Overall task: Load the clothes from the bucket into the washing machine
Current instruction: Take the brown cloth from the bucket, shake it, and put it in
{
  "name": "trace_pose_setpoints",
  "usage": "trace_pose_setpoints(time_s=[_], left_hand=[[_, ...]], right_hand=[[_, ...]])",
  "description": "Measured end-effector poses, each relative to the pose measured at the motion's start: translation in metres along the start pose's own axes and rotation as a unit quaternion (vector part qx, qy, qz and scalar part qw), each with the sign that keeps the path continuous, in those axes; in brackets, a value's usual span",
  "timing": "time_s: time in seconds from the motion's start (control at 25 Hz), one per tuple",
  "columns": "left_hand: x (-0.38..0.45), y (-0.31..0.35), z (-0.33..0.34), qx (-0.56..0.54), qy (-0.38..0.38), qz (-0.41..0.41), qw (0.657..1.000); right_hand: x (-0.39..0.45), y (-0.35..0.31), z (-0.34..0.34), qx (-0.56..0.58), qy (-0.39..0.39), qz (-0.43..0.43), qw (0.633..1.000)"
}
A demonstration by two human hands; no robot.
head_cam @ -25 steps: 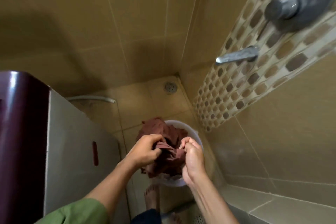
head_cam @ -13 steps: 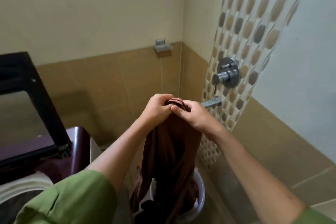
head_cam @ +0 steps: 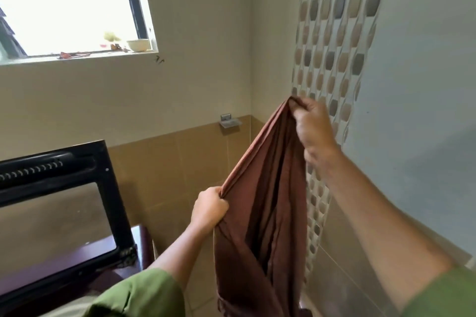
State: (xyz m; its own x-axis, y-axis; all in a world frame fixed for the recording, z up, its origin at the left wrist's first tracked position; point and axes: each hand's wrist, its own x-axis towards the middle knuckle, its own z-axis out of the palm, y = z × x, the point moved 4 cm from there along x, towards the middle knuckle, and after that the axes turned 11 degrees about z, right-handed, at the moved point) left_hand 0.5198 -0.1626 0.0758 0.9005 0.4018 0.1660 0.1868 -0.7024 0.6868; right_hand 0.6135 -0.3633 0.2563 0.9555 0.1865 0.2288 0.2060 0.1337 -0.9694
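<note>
Both arms were bare to above the elbow, with short, loose green sleeves (head_cam: 139,293), apparently of plain cloth; the right sleeve was blurred.

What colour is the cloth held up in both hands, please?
Reddish brown, plain; the head view shows the cloth.

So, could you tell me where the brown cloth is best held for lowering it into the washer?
Keep to its top edge, from above: the brown cloth hangs long and limp, right hand high, left hand lower, both bunching that edge.
</note>
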Motion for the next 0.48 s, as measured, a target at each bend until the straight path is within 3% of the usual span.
trace_pose_setpoints(time_s=[0.24, 0.36, 0.48], left_hand=[[-0.024, -0.089, -0.102, 0.048, 0.087, -0.105, 0.990], [-0.018, -0.111, -0.153, 0.061, 0.132, -0.120, 0.982], [-0.007, -0.112, -0.184, 0.046, 0.180, -0.143, 0.972]], right_hand=[[-0.017, -0.053, -0.059, 0.168, 0.233, -0.018, 0.958], [-0.027, -0.051, -0.082, 0.150, 0.300, -0.003, 0.942], [-0.027, -0.049, -0.095, 0.063, 0.343, 0.023, 0.937]])
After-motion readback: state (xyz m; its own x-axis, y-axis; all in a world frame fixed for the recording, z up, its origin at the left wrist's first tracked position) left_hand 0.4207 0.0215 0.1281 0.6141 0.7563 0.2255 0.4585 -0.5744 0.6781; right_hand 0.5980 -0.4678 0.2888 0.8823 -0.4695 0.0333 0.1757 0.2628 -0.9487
